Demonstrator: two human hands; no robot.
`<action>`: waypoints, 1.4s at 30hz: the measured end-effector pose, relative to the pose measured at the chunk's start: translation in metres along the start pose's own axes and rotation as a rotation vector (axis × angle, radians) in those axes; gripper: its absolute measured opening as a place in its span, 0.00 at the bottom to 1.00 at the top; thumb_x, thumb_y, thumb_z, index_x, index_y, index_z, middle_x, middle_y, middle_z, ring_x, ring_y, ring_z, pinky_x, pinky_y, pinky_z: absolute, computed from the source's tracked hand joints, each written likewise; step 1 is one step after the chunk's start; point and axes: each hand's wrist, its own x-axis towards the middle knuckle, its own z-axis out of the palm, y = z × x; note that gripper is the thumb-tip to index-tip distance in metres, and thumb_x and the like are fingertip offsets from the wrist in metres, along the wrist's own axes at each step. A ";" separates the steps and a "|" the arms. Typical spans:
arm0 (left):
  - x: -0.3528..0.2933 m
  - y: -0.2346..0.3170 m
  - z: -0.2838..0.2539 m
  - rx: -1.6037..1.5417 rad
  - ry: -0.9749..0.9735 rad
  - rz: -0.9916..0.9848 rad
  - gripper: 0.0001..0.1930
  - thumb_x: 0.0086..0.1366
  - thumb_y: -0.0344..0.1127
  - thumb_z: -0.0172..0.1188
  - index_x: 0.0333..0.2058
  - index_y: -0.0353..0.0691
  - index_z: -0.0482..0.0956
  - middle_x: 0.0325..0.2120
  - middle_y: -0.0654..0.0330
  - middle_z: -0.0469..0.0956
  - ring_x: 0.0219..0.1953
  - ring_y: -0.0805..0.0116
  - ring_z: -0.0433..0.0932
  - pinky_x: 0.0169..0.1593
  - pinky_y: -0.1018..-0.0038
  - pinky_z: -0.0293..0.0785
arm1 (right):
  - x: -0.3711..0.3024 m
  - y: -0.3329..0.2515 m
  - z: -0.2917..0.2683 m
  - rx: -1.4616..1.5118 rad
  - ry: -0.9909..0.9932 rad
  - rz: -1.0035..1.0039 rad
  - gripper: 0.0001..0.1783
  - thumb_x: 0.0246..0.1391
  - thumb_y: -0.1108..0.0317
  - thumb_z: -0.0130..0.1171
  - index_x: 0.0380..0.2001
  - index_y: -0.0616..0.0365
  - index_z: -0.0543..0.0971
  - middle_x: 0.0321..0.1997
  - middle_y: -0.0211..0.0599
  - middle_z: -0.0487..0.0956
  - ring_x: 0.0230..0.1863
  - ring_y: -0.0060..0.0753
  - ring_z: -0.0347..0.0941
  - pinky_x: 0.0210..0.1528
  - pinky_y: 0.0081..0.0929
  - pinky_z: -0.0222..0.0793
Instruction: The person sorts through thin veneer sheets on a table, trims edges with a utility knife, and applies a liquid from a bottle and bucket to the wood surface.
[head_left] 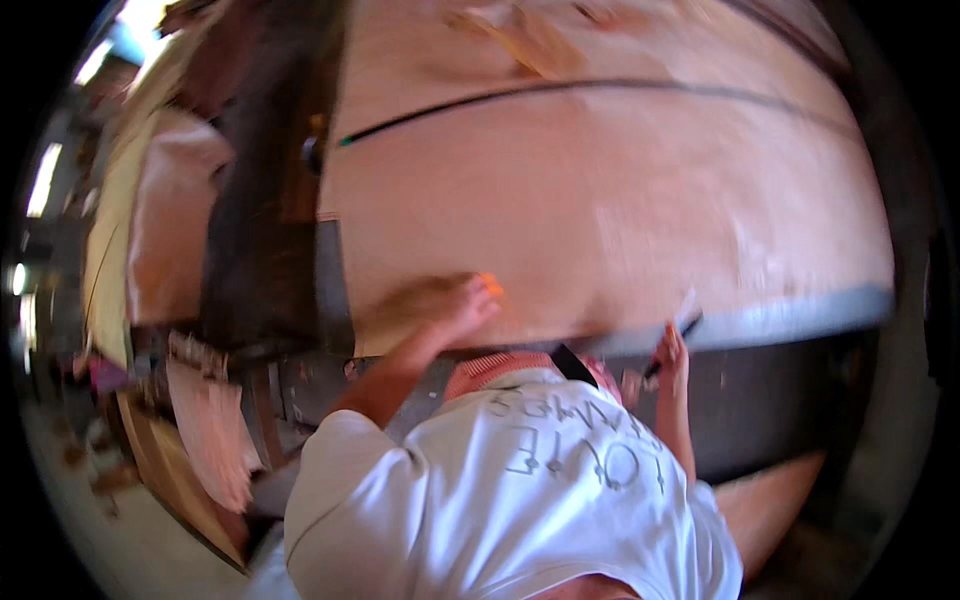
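Observation:
A large pinkish-tan sheet [520,200] spreads over the work table in front of me. My left hand [468,312] is above the sheet's near left part, its fingers closed around a small bright orange object [489,284]; blur hides what kind it is. At the sheet's near right edge is my right hand [672,350], closed on a slim dark tool [652,370]. A pale, blade-like piece [688,303] shows just beyond its fingers, too smeared to name surely.
Across the sheet's far part lies a long thin black rod [480,98] with a green tip. Behind it is a crumpled yellowish-brown scrap [525,42]. Another tan sheet [175,225] is at the left, beyond a dark gap. Wooden boards [180,470] stand at lower left.

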 end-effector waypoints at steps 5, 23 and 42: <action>-0.049 -0.060 -0.046 0.034 0.156 -0.050 0.14 0.55 0.34 0.55 0.42 0.40 0.72 0.46 0.55 0.68 0.42 0.55 0.71 0.43 0.67 0.70 | -0.011 0.054 0.135 -0.107 0.100 0.027 0.14 0.58 0.64 0.43 0.45 0.58 0.69 0.15 0.15 0.55 0.11 0.07 0.45 0.12 0.08 0.39; -0.245 -0.082 -0.061 0.493 -0.090 -0.209 0.36 0.51 0.51 0.57 0.56 0.39 0.59 0.58 0.53 0.53 0.62 0.59 0.49 0.60 0.53 0.44 | -0.079 0.283 0.180 -0.386 0.084 0.200 0.11 0.55 0.60 0.50 0.23 0.52 0.68 0.12 0.18 0.59 0.09 0.11 0.46 0.11 0.13 0.38; -0.150 -0.236 -0.154 0.422 0.194 -0.045 0.32 0.55 0.47 0.52 0.55 0.37 0.58 0.59 0.54 0.53 0.62 0.61 0.51 0.60 0.52 0.43 | 0.049 0.408 0.393 -0.824 0.090 0.114 0.12 0.52 0.60 0.55 0.32 0.58 0.76 0.14 0.20 0.64 0.11 0.09 0.50 0.14 0.11 0.41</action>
